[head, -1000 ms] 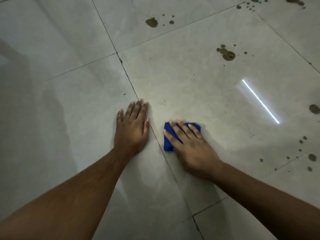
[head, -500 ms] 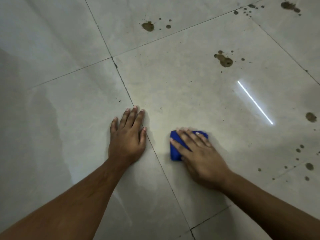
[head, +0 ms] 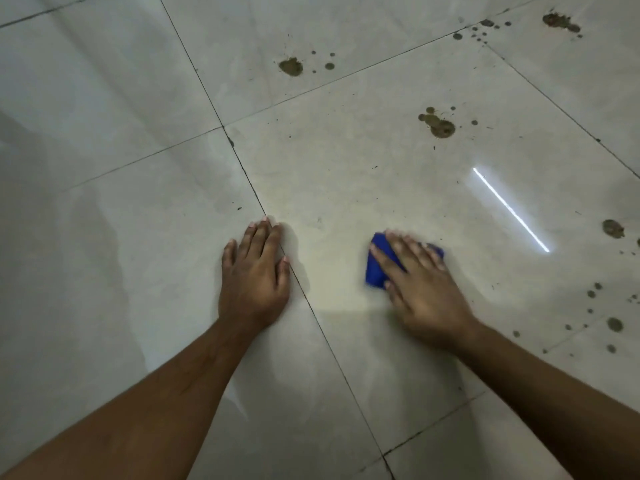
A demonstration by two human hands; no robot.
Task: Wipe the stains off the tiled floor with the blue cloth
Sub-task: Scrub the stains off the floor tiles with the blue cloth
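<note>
A folded blue cloth (head: pixel 375 268) lies on the pale tiled floor (head: pixel 346 174), mostly covered by my right hand (head: pixel 420 289), which presses it flat with straight fingers. My left hand (head: pixel 254 271) rests palm down on the floor to the left, across a grout line. Brown stains mark the tiles: a blotch (head: pixel 291 66) at the top centre, another blotch (head: pixel 440 126) farther right, a spot (head: pixel 613 228) at the right edge and small spots (head: pixel 614 323) at the lower right.
Dark grout lines (head: pixel 242 171) cross the floor. A bright strip of reflected light (head: pixel 510 209) lies right of the cloth. More stains (head: pixel 561 22) sit at the top right corner. A damp-looking darker patch (head: pixel 69 237) spreads on the left tiles.
My right hand has slid the cloth to the right, away from the grout line and my left hand. My left hand has stayed planted.
</note>
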